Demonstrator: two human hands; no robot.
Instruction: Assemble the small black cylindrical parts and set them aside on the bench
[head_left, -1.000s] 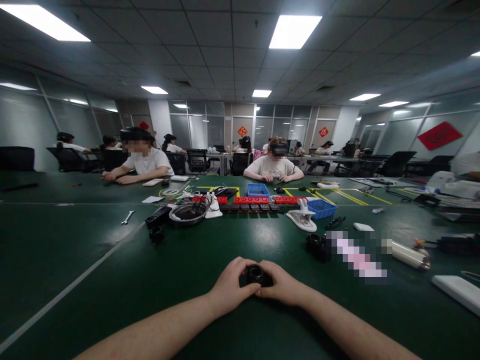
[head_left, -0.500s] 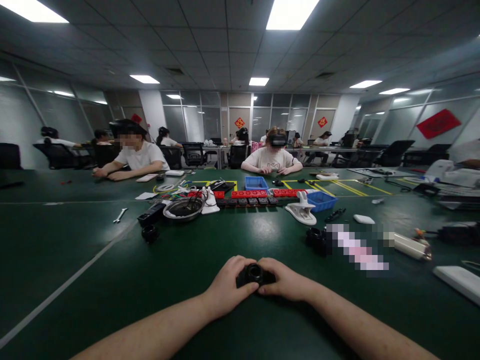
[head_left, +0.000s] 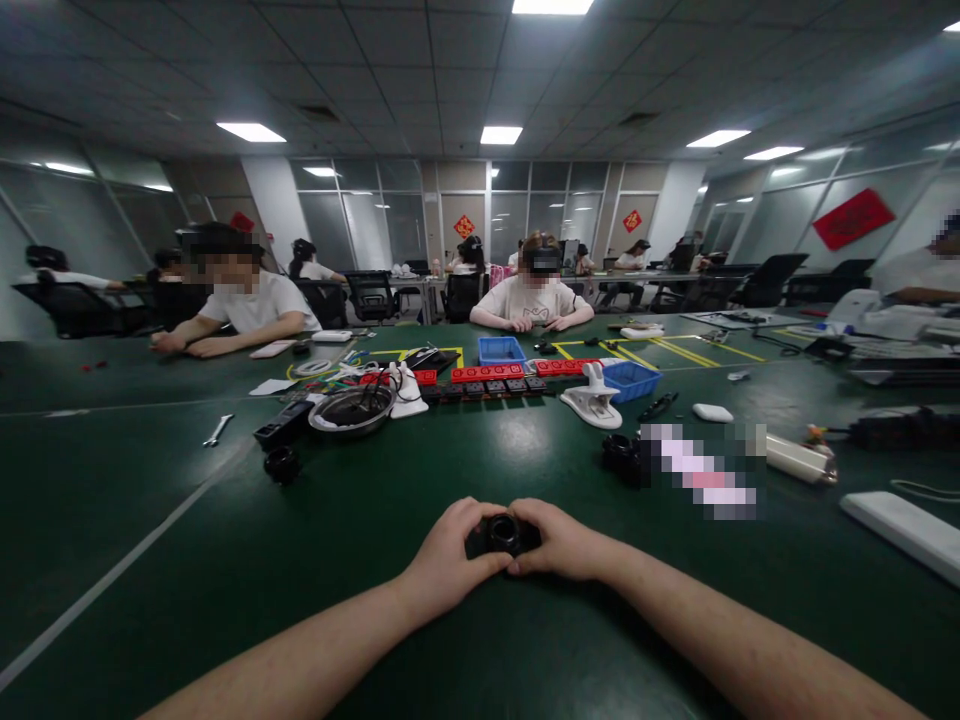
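Note:
A black round part with a ring-shaped opening [head_left: 502, 533] is between my two hands, low over the green table [head_left: 420, 455]. My left hand [head_left: 457, 550] grips its left side, thumb in front and fingers behind. On the right side, my right hand [head_left: 553, 540] holds it the same way, and the fingertips of both hands nearly meet. The part's underside is hidden by the thumbs. Another black round part [head_left: 282, 464] lies to the left, and a further black piece [head_left: 621, 452] lies to the right.
Farther back are a metal bowl [head_left: 351, 410], a white clip stand [head_left: 592, 400], red socket strips [head_left: 487, 373] and blue trays [head_left: 631, 380]. A wrench [head_left: 218, 430] lies at left, a white bar [head_left: 904, 530] at right. Two people sit across the table.
The camera view has shifted slightly, so the scene sits higher and farther left. Both hands keep their hold on the black part, with little change in grip.

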